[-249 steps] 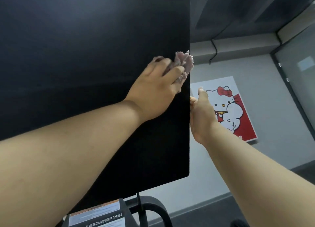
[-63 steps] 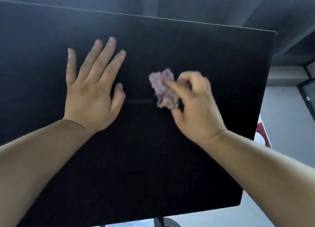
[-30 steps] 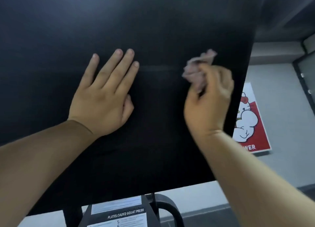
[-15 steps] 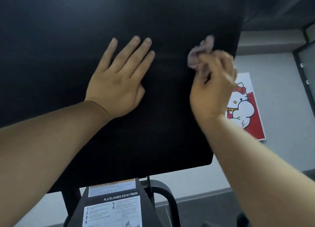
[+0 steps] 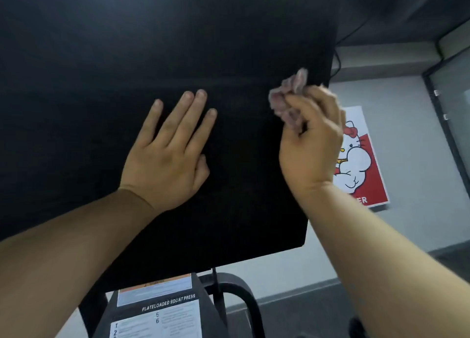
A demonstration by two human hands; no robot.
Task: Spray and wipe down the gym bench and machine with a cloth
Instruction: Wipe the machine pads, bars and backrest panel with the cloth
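A large black pad (image 5: 101,58) of the squat press machine fills most of the view. My left hand (image 5: 170,154) lies flat on it, fingers straight and spread. To its right, my right hand (image 5: 312,139) grips a crumpled pinkish cloth (image 5: 287,96) against the pad close to its right edge. The cloth sticks out above my curled fingers.
Below the pad stands the machine's black frame (image 5: 236,294) with an instruction label (image 5: 157,312) reading "PLATELOADED SQUAT PRESS". A cartoon cat poster (image 5: 358,159) hangs on the grey wall to the right. A glass door (image 5: 452,109) is at the far right.
The cloth passed from my left hand to my right hand. My left hand now lies flat on the pad. In the last second my right hand stayed near the pad's right edge with the cloth.
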